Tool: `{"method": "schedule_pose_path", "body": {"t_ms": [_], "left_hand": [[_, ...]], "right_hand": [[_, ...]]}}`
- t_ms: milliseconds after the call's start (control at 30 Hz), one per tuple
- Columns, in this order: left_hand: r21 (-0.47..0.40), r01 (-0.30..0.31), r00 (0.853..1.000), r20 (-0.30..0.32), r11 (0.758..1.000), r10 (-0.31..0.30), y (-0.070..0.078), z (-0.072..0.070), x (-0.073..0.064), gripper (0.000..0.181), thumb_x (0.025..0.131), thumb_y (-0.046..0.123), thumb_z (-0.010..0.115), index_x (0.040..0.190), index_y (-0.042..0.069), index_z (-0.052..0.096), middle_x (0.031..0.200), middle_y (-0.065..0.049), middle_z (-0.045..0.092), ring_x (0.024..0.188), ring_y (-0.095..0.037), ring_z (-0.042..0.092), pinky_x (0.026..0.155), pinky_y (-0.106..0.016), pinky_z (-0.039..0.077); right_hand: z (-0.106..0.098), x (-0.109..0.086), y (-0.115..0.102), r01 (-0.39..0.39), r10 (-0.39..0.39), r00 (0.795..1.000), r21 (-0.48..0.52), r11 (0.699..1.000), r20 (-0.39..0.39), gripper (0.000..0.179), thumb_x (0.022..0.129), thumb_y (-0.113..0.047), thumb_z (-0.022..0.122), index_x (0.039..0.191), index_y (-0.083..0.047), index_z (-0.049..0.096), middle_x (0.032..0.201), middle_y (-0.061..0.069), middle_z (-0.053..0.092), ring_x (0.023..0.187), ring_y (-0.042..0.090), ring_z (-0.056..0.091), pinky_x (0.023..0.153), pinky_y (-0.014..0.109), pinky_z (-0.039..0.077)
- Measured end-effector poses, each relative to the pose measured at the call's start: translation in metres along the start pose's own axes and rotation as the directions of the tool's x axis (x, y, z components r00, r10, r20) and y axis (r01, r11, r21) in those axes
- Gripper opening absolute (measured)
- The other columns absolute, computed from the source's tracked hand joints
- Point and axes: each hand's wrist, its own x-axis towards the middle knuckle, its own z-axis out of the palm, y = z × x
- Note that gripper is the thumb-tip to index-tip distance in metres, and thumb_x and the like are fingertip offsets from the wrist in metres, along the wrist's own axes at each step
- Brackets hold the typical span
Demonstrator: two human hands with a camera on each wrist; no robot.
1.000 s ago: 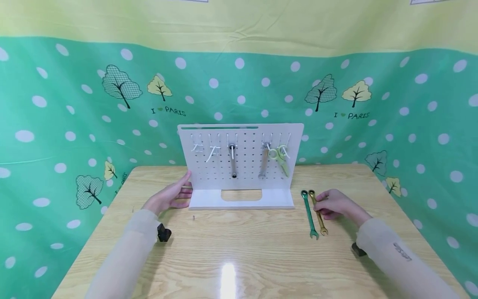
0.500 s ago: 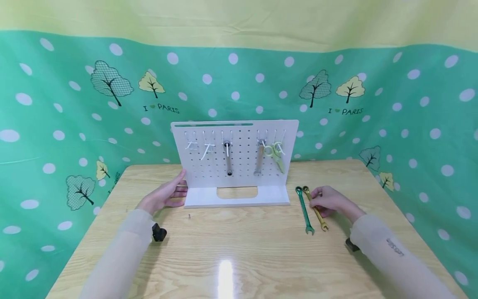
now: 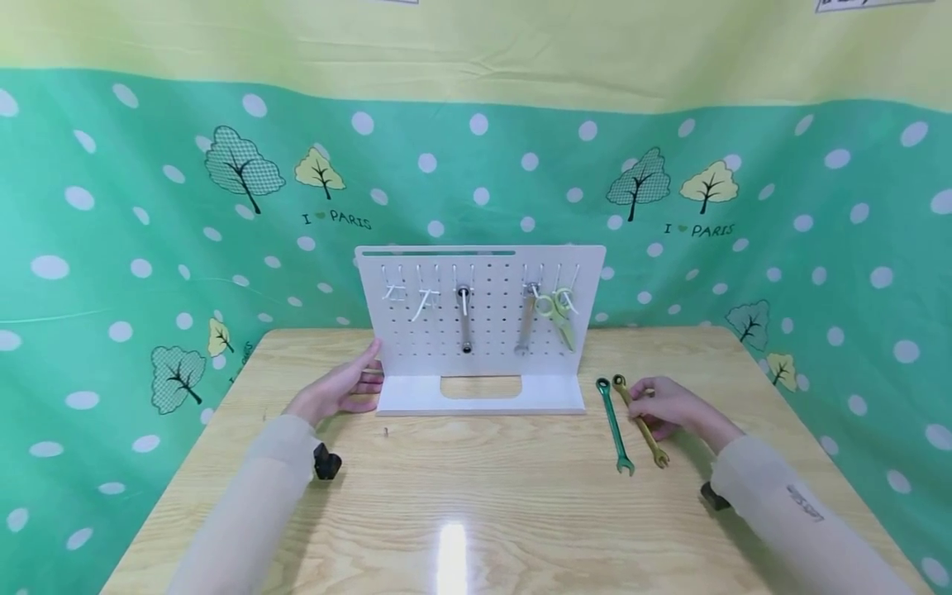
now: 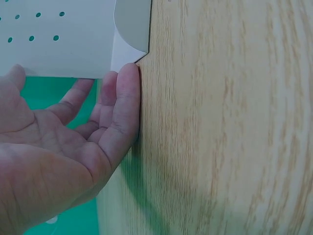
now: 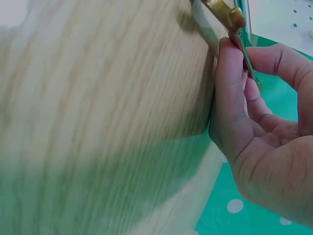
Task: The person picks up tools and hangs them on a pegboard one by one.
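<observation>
My right hand (image 3: 662, 406) pinches a gold combination wrench (image 3: 651, 445) between thumb and fingers near the middle of its shank. In the right wrist view, one gold end of this wrench (image 5: 226, 14) shows past the fingertips, over the tabletop. Just left of it on the table lies a green combination wrench (image 3: 615, 427). My left hand (image 3: 338, 391) rests against the left side of a white pegboard stand (image 3: 491, 347). Its thumb is at the upright panel's edge and its fingers are by the base corner, fairly straight in the left wrist view (image 4: 128, 98).
Two wrenches, one at the middle (image 3: 466, 326) and one at the right (image 3: 525, 326), and light green scissors (image 3: 563, 324) hang on the pegboard. White hooks (image 3: 426, 302) at its left carry nothing. A small grey bit (image 3: 386, 432) lies before the stand. A dotted curtain (image 3: 476, 165) stands behind.
The gold wrench's open end has swung to the right, away from the green wrench, in my right hand's pinch. My left hand stays at the stand; the head view shifted and returned.
</observation>
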Motion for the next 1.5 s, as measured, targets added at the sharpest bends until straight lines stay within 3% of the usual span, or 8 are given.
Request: {"method": "schedule_pose_path", "body": {"t_ms": [167,300,467,600,800,1033,1267,1500], "left_hand": [[-0.011,-0.006,1.0,0.01,1.0,0.006,-0.002,0.002,0.001,0.107,0.088,0.084,0.043,0.153,0.0,0.032,0.141,-0.022,0.045,0.121,-0.031,0.051,0.091,-0.042,0.057],[-0.011,-0.007,1.0,0.009,1.0,0.007,-0.005,0.003,0.001,0.107,0.088,0.083,0.042,0.153,-0.001,0.032,0.14,-0.022,0.046,0.121,-0.031,0.052,0.091,-0.042,0.057],[-0.008,-0.008,1.0,0.009,1.0,0.008,-0.007,0.006,0.001,0.106,0.089,0.083,0.041,0.153,-0.001,0.032,0.14,-0.021,0.046,0.121,-0.031,0.052,0.091,-0.042,0.057],[-0.001,-0.012,1.0,-0.001,1.0,0.012,-0.006,0.007,0.002,0.103,0.09,0.082,0.04,0.151,0.0,0.034,0.138,-0.02,0.048,0.119,-0.029,0.053,0.089,-0.041,0.058],[0.004,-0.015,1.0,-0.002,1.0,0.015,-0.004,0.004,0.002,0.103,0.09,0.082,0.04,0.152,0.0,0.034,0.138,-0.021,0.047,0.119,-0.029,0.053,0.09,-0.041,0.057],[0.004,-0.018,1.0,0.004,1.0,0.018,-0.003,0.003,0.002,0.106,0.088,0.083,0.042,0.152,0.0,0.033,0.139,-0.021,0.047,0.121,-0.031,0.053,0.089,-0.041,0.058],[0.002,-0.02,1.0,-0.009,1.0,0.02,-0.003,0.004,0.0,0.105,0.089,0.083,0.042,0.152,0.0,0.034,0.138,-0.022,0.048,0.119,-0.029,0.054,0.088,-0.042,0.058],[0.0,-0.019,1.0,-0.015,1.0,0.019,-0.004,0.001,-0.002,0.105,0.089,0.083,0.041,0.152,0.0,0.034,0.139,-0.022,0.047,0.12,-0.03,0.053,0.089,-0.042,0.058]], "right_hand": [[-0.003,-0.001,0.004,0.017,-0.018,0.999,0.016,1.0,0.048,0.044,0.087,-0.009,0.069,0.125,0.005,0.05,0.083,0.01,0.06,0.07,0.021,0.057,0.056,0.035,0.057],[-0.006,-0.003,0.001,0.039,-0.043,0.993,0.034,0.999,0.107,0.052,0.09,-0.011,0.069,0.134,0.007,0.047,0.093,0.011,0.063,0.077,0.022,0.058,0.061,0.037,0.057],[-0.013,-0.011,-0.013,0.086,-0.093,0.987,0.057,0.995,0.134,0.054,0.096,-0.014,0.066,0.142,0.006,0.044,0.116,0.019,0.063,0.095,0.028,0.063,0.069,0.043,0.059],[-0.016,-0.015,-0.027,0.127,-0.14,0.977,0.09,0.988,0.163,0.056,0.099,-0.017,0.066,0.146,0.004,0.043,0.124,0.024,0.059,0.103,0.032,0.06,0.066,0.042,0.059],[-0.014,-0.02,-0.046,0.172,-0.204,0.955,0.16,0.972,0.214,0.062,0.097,-0.012,0.068,0.148,0.007,0.038,0.128,0.028,0.053,0.1,0.032,0.062,0.062,0.038,0.06],[-0.001,-0.023,-0.065,0.211,-0.272,0.925,0.235,0.949,0.266,0.071,0.092,-0.005,0.072,0.151,0.007,0.035,0.126,0.027,0.049,0.097,0.034,0.064,0.073,0.045,0.061],[0.019,-0.024,-0.083,0.254,-0.322,0.901,0.247,0.935,0.29,0.069,0.091,-0.005,0.073,0.151,0.003,0.04,0.123,0.022,0.056,0.099,0.04,0.067,0.07,0.041,0.062],[0.045,-0.023,-0.112,0.278,-0.367,0.873,0.291,0.915,0.321,0.066,0.092,-0.004,0.072,0.151,0.0,0.043,0.125,0.02,0.056,0.093,0.035,0.071,0.074,0.044,0.062]]}}
